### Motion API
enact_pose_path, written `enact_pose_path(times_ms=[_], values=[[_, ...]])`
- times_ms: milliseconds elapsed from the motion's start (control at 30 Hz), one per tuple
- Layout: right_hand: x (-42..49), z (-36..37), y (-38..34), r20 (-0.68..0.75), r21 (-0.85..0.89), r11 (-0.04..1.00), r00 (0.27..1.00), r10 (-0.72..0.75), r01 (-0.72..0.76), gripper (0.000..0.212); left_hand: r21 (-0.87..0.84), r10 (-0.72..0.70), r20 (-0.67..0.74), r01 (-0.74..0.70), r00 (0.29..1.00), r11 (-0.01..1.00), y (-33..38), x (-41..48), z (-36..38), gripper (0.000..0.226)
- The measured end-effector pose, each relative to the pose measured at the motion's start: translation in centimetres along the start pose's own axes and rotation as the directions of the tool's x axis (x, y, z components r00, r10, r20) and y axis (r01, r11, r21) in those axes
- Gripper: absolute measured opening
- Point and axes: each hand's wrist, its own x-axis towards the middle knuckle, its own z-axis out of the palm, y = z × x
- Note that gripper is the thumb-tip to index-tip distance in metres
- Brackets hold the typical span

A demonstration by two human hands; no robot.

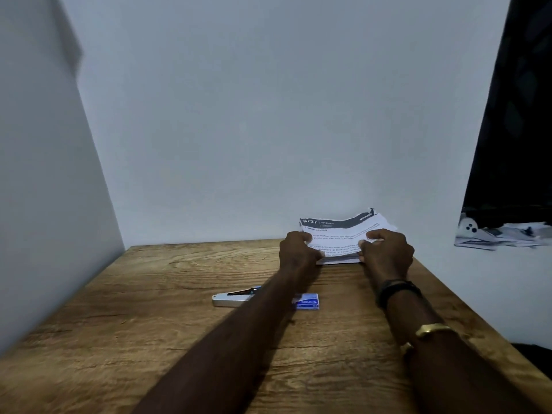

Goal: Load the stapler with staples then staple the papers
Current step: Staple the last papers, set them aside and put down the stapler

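Now papers (343, 230) near far table edge (209, 244)

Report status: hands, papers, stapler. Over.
Left hand and right hand both grip the papers, far side of table. Stapler and staple box lie nearer, untouched, left forearm crossing above them. Nothing blocking.

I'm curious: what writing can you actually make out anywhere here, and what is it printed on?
"727", after a first character I cannot make out: dark header band of the white printed papers.
"KITCHEN": same header band, beside the number.
Bold heading and paragraphs below the band: too blurred to read.
White lettering on the small blue cardboard staple box: too blurred to read.
On the silver metal stapler: no readable text.
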Motion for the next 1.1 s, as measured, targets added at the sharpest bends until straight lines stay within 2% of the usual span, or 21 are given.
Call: enact_pose_path(times_ms=[100, 200, 300, 367, 467, 533, 667, 767, 900, 1000, 1100], values=[[1.0, 0.0, 0.7, 0.029, -0.019, 0.999, 0.999, 0.036, -0.035, 0.020, -0.056, -0.076, 0.037, 0.078, 0.996, 0.995, -0.3, 0.1, 1.0, 0.056], [1.2, 0.0, 0.8, 0.037, -0.029, 0.997, 0.996, 0.078, -0.077, 0.014, -0.011, -0.058, 0.032, 0.058, 0.998, 0.998, -0.4, 0.1, 1.3, 0.053], [1.6, 0.0, 0.9, 0.058, -0.107, 0.988, 0.991, 0.117, -0.111, 0.012, 0.112, -0.008, 0.019, 0.006, 1.000, 0.994, -0.5, 0.2, 1.6, 0.036], [1.6, 0.0, 0.7, 0.093, -0.219, 0.969, 0.986, 0.137, -0.114, 0.021, 0.195, 0.006, 0.023, -0.010, 1.000, 0.981, -0.5, 0.1, 1.8, 0.030], [1.4, 0.1, 0.5, 0.091, -0.318, 0.943, 0.987, 0.130, -0.095, 0.036, 0.432, 0.005, 0.028, -0.017, 1.000, 0.902, -0.3, 0.1, 2.2, 0.034], [1.2, 0.3, 0.3, 0.092, -0.375, 0.924, 0.989, 0.115, -0.073, 0.034, 0.493, -0.009, 0.030, -0.007, 1.000, 0.870, -0.1, 0.1, 2.4, 0.036], [0.8, 0.3, 0.1, 0.123, -0.431, 0.900, 0.984, 0.129, -0.064, 0.021, 0.469, -0.058, 0.051, 0.027, 0.997, 0.883, 0.1, 0.4, 2.3, 0.032], [0.2, 0.3, -0.3, 0.144, -0.412, 0.911, 0.987, 0.066, -0.001, 0.014, 0.364, -0.062, 0.036, 0.045, 0.997, 0.930, 0.2, 0.4, 1.6, 0.032], [-1.4, 0.9, -1.7, 0.215, -0.329, 0.938, 0.976, -0.040, 0.111, 0.020, 0.187, 0.020, -0.015, -0.017, 1.000, 0.982, 0.4, 0.0, 0.0, 0.029], [-3.0, 1.3, -3.1, 0.376, -0.334, 0.906, 0.918, -0.126, 0.261, 0.016, 0.145, 0.086, -0.011, -0.084, 0.996, 0.986, 0.5, -0.6, -1.7, 0.018], [-4.7, 1.4, -4.3, 0.556, -0.276, 0.896, 0.818, -0.146, 0.348, 0.010, 0.120, 0.123, -0.010, -0.121, 0.992, 0.985, 0.2, -1.4, -3.9, 0.015]])
